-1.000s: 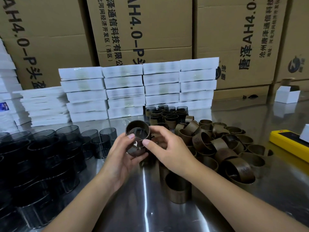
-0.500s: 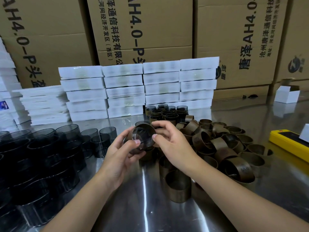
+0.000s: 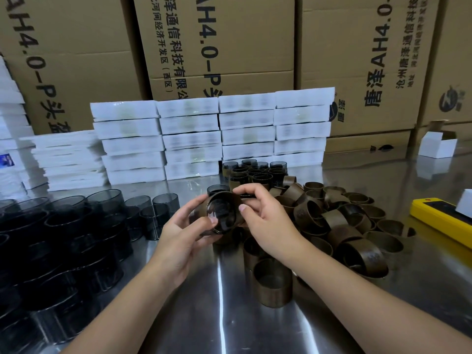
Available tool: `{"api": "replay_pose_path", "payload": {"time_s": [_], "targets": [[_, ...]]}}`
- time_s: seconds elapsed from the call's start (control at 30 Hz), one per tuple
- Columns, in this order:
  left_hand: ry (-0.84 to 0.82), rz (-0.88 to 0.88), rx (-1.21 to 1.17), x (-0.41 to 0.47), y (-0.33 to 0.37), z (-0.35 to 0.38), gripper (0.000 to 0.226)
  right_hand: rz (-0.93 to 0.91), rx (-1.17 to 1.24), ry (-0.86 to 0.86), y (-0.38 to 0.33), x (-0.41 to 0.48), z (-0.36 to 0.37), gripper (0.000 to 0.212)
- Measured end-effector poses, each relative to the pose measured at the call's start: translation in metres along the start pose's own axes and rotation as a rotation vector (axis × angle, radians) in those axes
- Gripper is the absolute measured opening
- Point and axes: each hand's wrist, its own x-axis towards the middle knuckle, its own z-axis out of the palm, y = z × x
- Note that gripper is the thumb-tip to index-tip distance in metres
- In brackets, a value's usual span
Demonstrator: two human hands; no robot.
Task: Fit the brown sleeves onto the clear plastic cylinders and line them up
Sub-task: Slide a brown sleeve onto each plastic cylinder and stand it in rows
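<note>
While it is held just above the table [image 3: 229, 315] at frame centre, a clear cylinder [image 3: 222, 216] sits pinched in the left hand [image 3: 178, 235], the right hand [image 3: 267, 226] gripping the brown sleeve [image 3: 238, 201] round it. Light, thin-walled and probably slick, it looks best held at the rim; the sleeve seems pliable. Loose sleeves [image 3: 334, 221] heap at right, finished pieces [image 3: 255, 172] upper centre.

I see the left hand [image 3: 178, 241] and right hand [image 3: 268, 226] pinching one clear cylinder [image 3: 222, 215] above the table [image 3: 229, 315]. Its closed end is tipped toward me, with a brown sleeve [image 3: 237, 204] wrapped round it. Loose sleeves [image 3: 344, 226] lie heaped to the right, and bare cylinders [image 3: 63, 238] stand packed on the left. Sleeved ones [image 3: 255, 172] cluster in front of stacked white boxes [image 3: 204, 134]. A yellow device [image 3: 441, 221] lies at far right.
</note>
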Motion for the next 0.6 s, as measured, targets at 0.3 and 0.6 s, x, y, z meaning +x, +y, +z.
{"api": "replay_pose_path", "payload": {"time_s": [0.3,0.6], "targets": [[-0.065,-0.005,-0.073,-0.0038,0.0043,0.0041,0.059,-0.021,0.043,0.003,-0.0053,-0.0007,0.0000,0.031],[-0.269,-0.081,-0.187,-0.0042,0.0070,0.0013,0.063,0.246,0.056,-0.100,-0.0096,0.0013,-0.0009,0.041]]}}
